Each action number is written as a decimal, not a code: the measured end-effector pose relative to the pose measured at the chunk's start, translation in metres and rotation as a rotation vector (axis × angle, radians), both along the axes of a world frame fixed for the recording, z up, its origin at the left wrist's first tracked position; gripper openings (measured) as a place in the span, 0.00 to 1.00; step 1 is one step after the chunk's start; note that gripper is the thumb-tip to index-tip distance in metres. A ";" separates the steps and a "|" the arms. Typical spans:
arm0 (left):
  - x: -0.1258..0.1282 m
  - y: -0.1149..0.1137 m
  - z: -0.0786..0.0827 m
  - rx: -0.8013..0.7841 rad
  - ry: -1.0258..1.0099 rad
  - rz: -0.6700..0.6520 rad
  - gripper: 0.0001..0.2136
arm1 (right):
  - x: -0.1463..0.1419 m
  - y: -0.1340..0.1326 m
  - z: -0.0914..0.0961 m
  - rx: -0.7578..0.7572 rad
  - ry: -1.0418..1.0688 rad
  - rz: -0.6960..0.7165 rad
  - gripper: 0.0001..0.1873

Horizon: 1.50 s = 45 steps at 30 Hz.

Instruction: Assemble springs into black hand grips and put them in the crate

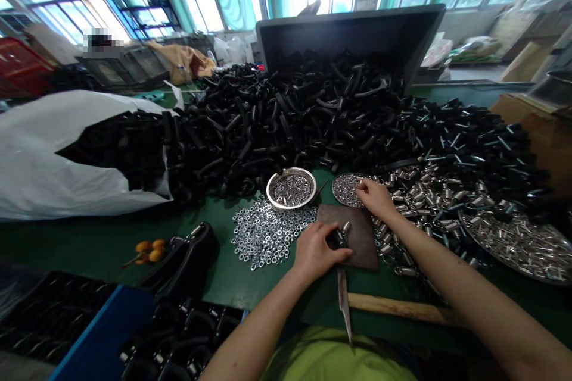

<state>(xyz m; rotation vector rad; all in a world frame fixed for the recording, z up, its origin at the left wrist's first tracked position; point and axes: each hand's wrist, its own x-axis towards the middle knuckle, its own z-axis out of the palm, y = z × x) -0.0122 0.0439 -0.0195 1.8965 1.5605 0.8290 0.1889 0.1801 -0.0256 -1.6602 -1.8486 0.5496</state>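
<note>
"What's on the left?"
"Yellow fruit point(156, 255), then shiny nuts point(263, 235) by a round bowl point(269, 193)."
"And the left hand point(315, 250)?"
"It grips a small black part point(340, 239) on the dark plate point(364, 247)."
"And the right hand point(378, 197)?"
"It's pinching at the little dish point(333, 190). I can't tell if it holds anything. Springs point(415, 199) lie to the right."

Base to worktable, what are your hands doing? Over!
Left hand holding black part over dark plate. Right hand at tiny metal pieces, grip unclear. Wooden-handled hammer lying nearer the body.
</note>
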 end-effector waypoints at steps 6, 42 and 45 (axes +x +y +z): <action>-0.006 0.004 0.013 -0.482 -0.827 0.214 0.25 | 0.005 -0.026 0.002 -0.094 0.436 0.042 0.14; -0.003 -0.018 0.021 -0.982 -1.677 0.190 0.18 | -0.039 -0.126 0.034 -0.278 0.622 0.100 0.06; -0.004 -0.018 0.021 -0.986 -1.676 0.207 0.19 | -0.037 -0.127 0.037 -0.305 0.679 0.105 0.09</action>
